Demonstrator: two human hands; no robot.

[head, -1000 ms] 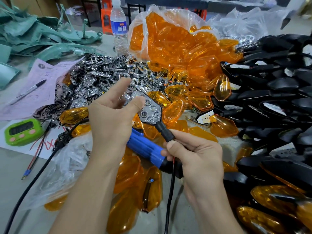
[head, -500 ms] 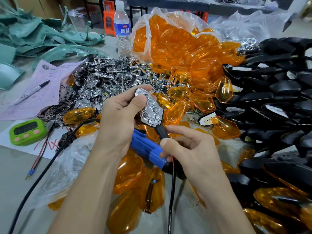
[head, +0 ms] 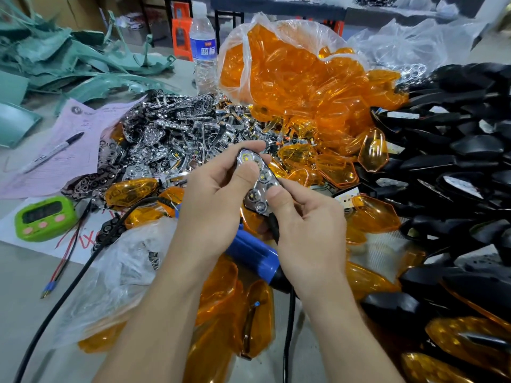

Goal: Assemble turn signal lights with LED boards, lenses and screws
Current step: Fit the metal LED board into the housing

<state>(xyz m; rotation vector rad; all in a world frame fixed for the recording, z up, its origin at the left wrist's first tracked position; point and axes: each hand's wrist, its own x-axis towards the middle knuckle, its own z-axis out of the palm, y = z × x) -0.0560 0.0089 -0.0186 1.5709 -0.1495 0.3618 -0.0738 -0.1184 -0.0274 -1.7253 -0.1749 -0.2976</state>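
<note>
A black turn signal housing with a chrome reflector point(head: 258, 186) in it is held in mid-air over the table's middle. My left hand point(head: 218, 200) grips its upper end, thumb pressing on the reflector. My right hand point(head: 307, 230) pinches the lower end by the black stalk, thumb on the reflector's edge. Amber lenses point(head: 334, 170) lie scattered behind and below, with more in a clear bag point(head: 293, 67). A heap of chrome reflectors point(head: 177, 134) lies at the back left. Black housings point(head: 456, 167) are piled on the right.
A blue electric screwdriver point(head: 254, 254) with a black cable point(head: 69, 288) lies under my hands. A green timer point(head: 45, 218), pink papers with a pen point(head: 52, 153), a water bottle point(head: 203, 51) and green plastic parts point(head: 69, 59) are at the left.
My left hand closed from a loose pinch onto the reflector and pressed it down into the housing. My right hand slid up the stalk to the housing's lower end.
</note>
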